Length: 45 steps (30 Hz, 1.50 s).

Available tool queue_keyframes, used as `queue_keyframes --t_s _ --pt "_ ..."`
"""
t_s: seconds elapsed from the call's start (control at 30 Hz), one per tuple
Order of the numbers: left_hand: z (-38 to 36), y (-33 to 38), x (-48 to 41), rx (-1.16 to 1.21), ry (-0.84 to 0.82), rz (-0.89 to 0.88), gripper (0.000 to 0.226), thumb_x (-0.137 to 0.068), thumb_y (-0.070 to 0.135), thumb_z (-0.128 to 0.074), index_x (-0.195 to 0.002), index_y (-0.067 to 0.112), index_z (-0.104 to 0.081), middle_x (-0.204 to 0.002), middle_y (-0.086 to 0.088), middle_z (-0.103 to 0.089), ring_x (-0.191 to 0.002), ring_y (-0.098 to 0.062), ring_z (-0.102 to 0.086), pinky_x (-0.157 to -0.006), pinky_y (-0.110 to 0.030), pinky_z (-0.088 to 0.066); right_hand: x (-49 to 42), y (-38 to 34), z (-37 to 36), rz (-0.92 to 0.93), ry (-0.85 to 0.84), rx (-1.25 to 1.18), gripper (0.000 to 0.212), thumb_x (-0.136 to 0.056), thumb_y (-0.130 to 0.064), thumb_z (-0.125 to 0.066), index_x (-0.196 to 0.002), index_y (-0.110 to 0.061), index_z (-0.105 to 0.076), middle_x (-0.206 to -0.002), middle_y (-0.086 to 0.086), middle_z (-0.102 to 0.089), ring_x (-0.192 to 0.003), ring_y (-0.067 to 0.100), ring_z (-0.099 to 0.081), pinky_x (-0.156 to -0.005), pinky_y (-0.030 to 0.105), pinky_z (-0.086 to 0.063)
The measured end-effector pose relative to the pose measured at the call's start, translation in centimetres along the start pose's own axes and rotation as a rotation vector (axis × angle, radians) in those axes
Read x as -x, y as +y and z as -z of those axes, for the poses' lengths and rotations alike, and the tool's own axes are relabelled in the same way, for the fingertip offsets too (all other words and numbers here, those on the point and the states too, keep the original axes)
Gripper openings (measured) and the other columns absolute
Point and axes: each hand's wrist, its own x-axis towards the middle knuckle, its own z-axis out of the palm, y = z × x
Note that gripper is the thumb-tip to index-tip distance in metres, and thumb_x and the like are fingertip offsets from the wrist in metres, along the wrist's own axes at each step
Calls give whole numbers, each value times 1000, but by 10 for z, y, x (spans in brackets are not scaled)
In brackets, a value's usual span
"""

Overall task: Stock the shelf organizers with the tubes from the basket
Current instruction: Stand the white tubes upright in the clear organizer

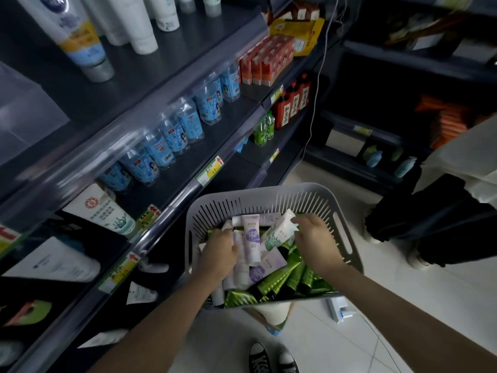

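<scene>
Loose white-and-lilac plastic tubes point(251, 235) and shiny green foil tubes point(290, 278) lie heaped in the grey slotted plastic basket point(269, 200), lower centre of the frame. The left hand point(219, 249) curls round pale ones in the heap, and the right hand point(313, 238) pinches a white tube with green leaf print point(278, 235). Pulling from this tangle could drag neighbouring tubes over the rim onto the floor, or rock the basket towards the dark shelves point(188, 168) at left.

Red bottles point(294, 102) labelled 和其正; remaining print too blurred
</scene>
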Motion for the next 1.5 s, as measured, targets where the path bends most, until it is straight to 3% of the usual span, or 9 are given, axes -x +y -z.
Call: queue_keyframes --t_s 0.13,0.27,0.47,0.77,0.97,1.1,1.27,1.4,1.5 --pt "-22 -2 5 68 -218 157 21 -88 30 -58 -80 12 -48 -82 -6 -58 -84 -27 -61 -61 -30 -42 -7 -12 -29 -102 -267 -96 26 -86 0 -50 -110 -3 -61 -111 16 -59 -95 26 -57 -74 26 -43" --pt "-39 -7 5 118 -266 262 47 -73 45 -75 -98 11 -55 -96 -7 -66 -86 -24 -63 -65 -30 -47 -33 -31 -52 -212 -384 -148 15 -86 0 -48 -73 -8 -49 -96 18 -60 -76 22 -47 -64 23 -32" --pt "-52 2 -5 24 -247 254 72 -63 62 -74 -108 13 -47 -102 -5 -62 -91 -26 -62 -67 -34 -50 -51 -34 -83 -239 -514 -104 9 -89 -8 -49 -87 -2 -56 -97 18 -60 -87 28 -55 -66 24 -35" --pt "-43 0 -8 -41 -342 266 31 -72 34 -74 -78 14 -51 -87 -7 -62 -77 -22 -57 -60 -28 -40 -67 -32 -91 -280 -532 -107 12 -90 -13 -50 -96 -3 -55 -104 16 -61 -97 29 -58 -70 22 -31" --pt "-35 -15 -1 90 -378 326 35 -67 34 -77 -76 14 -49 -84 -6 -60 -74 -19 -54 -56 -25 -35 -79 -49 -93 -263 -628 -21 20 -90 -25 -58 -88 -6 -57 -90 12 -59 -97 27 -61 -66 27 -40" --pt "-40 -17 2 109 -347 319 38 -66 34 -78 -67 17 -45 -87 -11 -66 -78 -24 -62 -52 -26 -35 -79 -50 -92 -296 -592 -62 34 -84 -16 -63 -60 -12 -39 -71 3 -48 -88 25 -60 -64 27 -41" --pt "-49 -3 6 18 -316 309 45 -68 42 -78 -92 11 -56 -95 -6 -63 -89 -23 -63 -67 -30 -48 -78 -33 -60 -360 -466 -193 39 -72 -18 -74 -54 -13 -40 -57 -1 -43 -57 16 -48 -47 24 -33" --pt "-54 13 0 -91 -232 296 60 -66 55 -76 -102 12 -55 -100 -3 -60 -92 -23 -62 -63 -30 -43 -69 -11 -42 -379 -342 -298 20 -67 -14 -74 -70 -7 -56 -66 3 -55 -54 12 -46 -42 21 -31" --pt "-58 18 -9 -184 -259 279 62 -66 52 -78 -107 11 -54 -105 -7 -61 -96 -24 -62 -64 -30 -43 -57 4 -40 -390 -288 -338 26 -67 -18 -77 -82 -9 -57 -78 4 -60 -60 10 -49 -44 19 -32"
